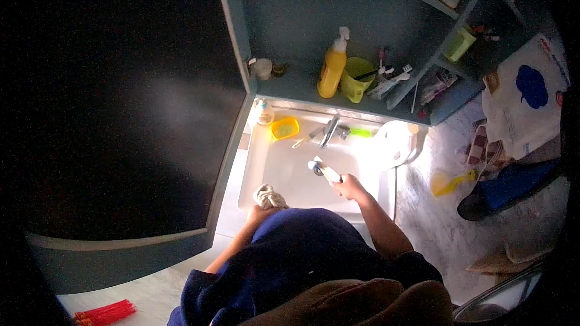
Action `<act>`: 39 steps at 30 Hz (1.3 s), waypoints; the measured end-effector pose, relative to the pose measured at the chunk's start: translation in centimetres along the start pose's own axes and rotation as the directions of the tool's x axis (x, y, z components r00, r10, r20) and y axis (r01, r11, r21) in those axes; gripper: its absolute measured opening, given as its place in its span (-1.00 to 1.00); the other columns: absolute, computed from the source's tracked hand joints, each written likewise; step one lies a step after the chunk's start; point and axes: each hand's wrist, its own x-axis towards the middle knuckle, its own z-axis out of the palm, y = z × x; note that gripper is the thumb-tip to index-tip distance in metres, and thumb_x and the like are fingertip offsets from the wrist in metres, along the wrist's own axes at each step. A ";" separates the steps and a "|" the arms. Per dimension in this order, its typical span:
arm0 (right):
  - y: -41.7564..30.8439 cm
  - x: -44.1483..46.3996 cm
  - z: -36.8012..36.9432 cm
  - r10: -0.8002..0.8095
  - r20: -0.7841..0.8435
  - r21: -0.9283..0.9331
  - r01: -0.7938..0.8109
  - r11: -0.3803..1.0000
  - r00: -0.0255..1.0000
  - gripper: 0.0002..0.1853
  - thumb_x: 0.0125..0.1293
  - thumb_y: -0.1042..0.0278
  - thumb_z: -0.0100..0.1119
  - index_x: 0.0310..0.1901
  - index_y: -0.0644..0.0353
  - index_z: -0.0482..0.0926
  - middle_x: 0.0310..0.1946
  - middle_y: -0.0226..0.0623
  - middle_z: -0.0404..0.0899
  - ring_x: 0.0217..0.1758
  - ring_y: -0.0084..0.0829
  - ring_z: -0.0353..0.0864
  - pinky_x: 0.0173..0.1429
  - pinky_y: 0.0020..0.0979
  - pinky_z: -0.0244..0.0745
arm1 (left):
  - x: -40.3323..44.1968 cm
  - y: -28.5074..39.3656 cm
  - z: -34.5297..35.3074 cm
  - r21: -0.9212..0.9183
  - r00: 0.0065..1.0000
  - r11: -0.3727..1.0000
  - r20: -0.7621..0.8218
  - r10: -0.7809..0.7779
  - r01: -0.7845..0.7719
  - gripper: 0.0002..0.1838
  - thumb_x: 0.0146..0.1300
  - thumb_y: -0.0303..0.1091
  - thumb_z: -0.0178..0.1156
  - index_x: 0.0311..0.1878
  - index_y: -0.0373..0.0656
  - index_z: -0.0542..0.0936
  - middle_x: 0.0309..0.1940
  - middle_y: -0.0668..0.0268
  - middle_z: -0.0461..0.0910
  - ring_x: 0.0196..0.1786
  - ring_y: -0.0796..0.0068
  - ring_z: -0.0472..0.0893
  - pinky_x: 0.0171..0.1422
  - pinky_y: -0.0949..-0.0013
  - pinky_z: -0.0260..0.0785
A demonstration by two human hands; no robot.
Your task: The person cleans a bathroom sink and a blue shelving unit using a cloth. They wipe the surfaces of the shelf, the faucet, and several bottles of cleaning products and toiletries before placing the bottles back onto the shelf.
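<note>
My left hand (pixel 258 213) is closed around a crumpled greyish-white cloth (pixel 269 197) at the front left of the white sink (pixel 284 172). Over the basin, my right hand (pixel 348 187) grips a pale, stick-like tool (pixel 329 172), its kind unclear. The far end of this tool lies beside a dark round spot, perhaps the drain. Behind it stands the metal faucet (pixel 329 130). On the sink's back ledge sit a yellow soap dish (pixel 284 128) and a pump bottle (pixel 263 111).
A shelf holds a yellow spray bottle (pixel 332 71) and a green cup (pixel 356 79). A white roll (pixel 396 143) stands at the sink's right rim. A dark cabinet door (pixel 133 121) stands at left. A blue-and-black shoe-like item (pixel 513 187) lies at right.
</note>
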 end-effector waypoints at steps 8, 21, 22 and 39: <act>9.1 5.1 3.0 0.051 -0.173 -0.404 -0.118 0.907 0.984 -0.59 0.12 -0.02 0.24 -0.18 0.17 0.68 -0.31 -0.08 0.68 -0.17 -0.09 0.67 -0.04 -0.13 0.51 | -0.4 1.8 0.4 0.006 1.000 1.000 0.003 0.016 -0.016 -0.39 -0.05 0.08 0.44 -0.15 -0.34 0.67 -0.24 0.13 0.70 -0.13 0.34 0.68 -0.02 0.27 0.50; 17.7 8.2 5.9 0.021 0.012 -0.623 -0.009 0.782 1.000 -0.59 0.06 -0.04 0.29 -0.25 0.16 0.70 -0.28 -0.09 0.69 -0.15 -0.09 0.67 -0.02 -0.13 0.54 | -2.2 0.0 1.4 -0.178 0.997 0.983 -0.060 0.040 -0.050 -0.49 0.03 -0.08 0.44 -0.10 -0.33 0.66 -0.22 0.21 0.70 -0.11 0.44 0.65 0.02 0.32 0.48; 17.7 7.8 5.9 0.023 0.006 -0.615 -0.015 0.789 1.000 -0.59 0.06 -0.04 0.28 -0.25 0.15 0.71 -0.28 -0.09 0.69 -0.15 -0.09 0.68 -0.02 -0.13 0.54 | -3.2 1.1 1.4 -0.215 0.997 0.975 -0.065 0.041 -0.054 -0.48 0.04 -0.07 0.44 -0.10 -0.34 0.66 -0.22 0.21 0.70 -0.11 0.44 0.65 0.01 0.32 0.48; 13.5 3.4 4.4 -0.069 -0.215 -0.389 -0.021 0.921 0.974 -0.63 0.20 0.11 0.12 -0.13 0.23 0.64 -0.22 -0.05 0.67 -0.10 -0.06 0.66 0.00 -0.17 0.53 | -1.2 -2.0 2.7 0.048 0.995 0.995 -0.036 -0.090 0.092 -0.42 -0.01 0.00 0.43 -0.13 -0.37 0.66 -0.27 0.12 0.70 -0.15 0.39 0.66 -0.05 0.29 0.47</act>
